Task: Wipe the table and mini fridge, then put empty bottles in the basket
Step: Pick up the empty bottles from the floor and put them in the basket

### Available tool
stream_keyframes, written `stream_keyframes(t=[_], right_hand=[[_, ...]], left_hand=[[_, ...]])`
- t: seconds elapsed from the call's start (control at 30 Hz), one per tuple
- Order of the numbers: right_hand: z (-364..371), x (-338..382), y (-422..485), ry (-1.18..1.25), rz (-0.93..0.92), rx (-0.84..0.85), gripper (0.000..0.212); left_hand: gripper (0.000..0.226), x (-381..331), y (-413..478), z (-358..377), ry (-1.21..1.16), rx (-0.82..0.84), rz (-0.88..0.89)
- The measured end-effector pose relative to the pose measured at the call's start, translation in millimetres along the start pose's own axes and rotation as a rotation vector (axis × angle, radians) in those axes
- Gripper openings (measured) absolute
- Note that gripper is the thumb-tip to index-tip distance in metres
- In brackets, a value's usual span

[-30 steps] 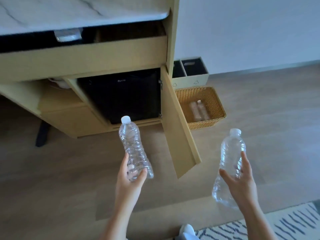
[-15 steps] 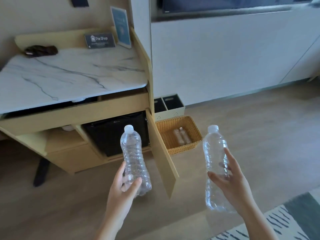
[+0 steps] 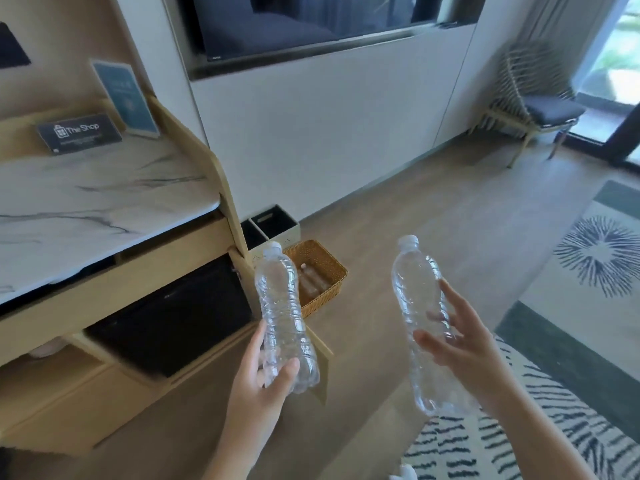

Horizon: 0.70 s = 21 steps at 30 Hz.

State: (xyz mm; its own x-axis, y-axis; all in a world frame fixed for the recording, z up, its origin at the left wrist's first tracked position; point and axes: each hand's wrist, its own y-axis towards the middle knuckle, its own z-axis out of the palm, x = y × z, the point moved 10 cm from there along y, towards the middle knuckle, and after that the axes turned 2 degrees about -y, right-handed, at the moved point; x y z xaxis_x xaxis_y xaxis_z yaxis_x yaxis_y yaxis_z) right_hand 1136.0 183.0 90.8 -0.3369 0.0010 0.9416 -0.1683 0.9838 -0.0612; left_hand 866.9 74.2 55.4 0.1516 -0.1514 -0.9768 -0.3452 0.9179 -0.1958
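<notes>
**Clear plastic, two bottles carried, basket not yet reached**

Item 1. Left bottle (image 3: 282, 313): capped, crumpled, apparently empty. It is held upright by the left hand (image 3: 258, 379), whose thumb and fingers are wrapped round the lower body.

Item 2. Right bottle (image 3: 420, 306): capped, held near upright by the right hand (image 3: 464, 344). It is gripped between the thumb and spread fingers, and the hold is judged loose.

Item 3. Basket (image 3: 332, 268): woven, set on the floor (image 3: 415, 202) beyond the left bottle. Two small bottles (image 3: 311, 282) are already lying inside it.

Risks noted:
- The right bottle may be dropped, as thin slick plastic is poorly secured by spread fingers.
- The open cupboard door (image 3: 247, 282) stands just beside the basket. It could be struck by the left bottle or forearm on the way down.
- A bottle released from height may bounce off the rim or off the bottles inside and roll away.
- The twin-compartment bin (image 3: 273, 223) directly behind the basket could be mistaken for the target.

Surface and room:
- The desk (image 3: 86, 202) is topped in white veined marble and carries a dark sign (image 3: 79, 131) and a blue card (image 3: 124, 98).
- The black mini fridge (image 3: 173, 317) is housed below the desk.
- Pale wood flooring is partly covered by a patterned rug (image 3: 519, 438).
- A television (image 3: 311, 22) is mounted on the wall.
- A slatted chair (image 3: 533, 109) is placed near the window.
</notes>
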Motion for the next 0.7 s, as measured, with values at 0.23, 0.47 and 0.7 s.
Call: stream_keyframes(t=[0.23, 0.47, 0.7], right_hand=[[-65, -14, 14, 0.109, 0.026, -0.137, 0.078], [-171, -56, 63, 0.17, 0.049, -0.23, 0.076], [-272, -82, 132, 0.173, 0.078, -0.25, 0.074]], left_hand=[[0.073, 0, 31, 80, 0.085, 0.115, 0.007], [0.08, -3, 78, 215, 0.065, 0.204, -0.004], [0.064, -7, 135, 336, -0.01, 0.178, -0.076]])
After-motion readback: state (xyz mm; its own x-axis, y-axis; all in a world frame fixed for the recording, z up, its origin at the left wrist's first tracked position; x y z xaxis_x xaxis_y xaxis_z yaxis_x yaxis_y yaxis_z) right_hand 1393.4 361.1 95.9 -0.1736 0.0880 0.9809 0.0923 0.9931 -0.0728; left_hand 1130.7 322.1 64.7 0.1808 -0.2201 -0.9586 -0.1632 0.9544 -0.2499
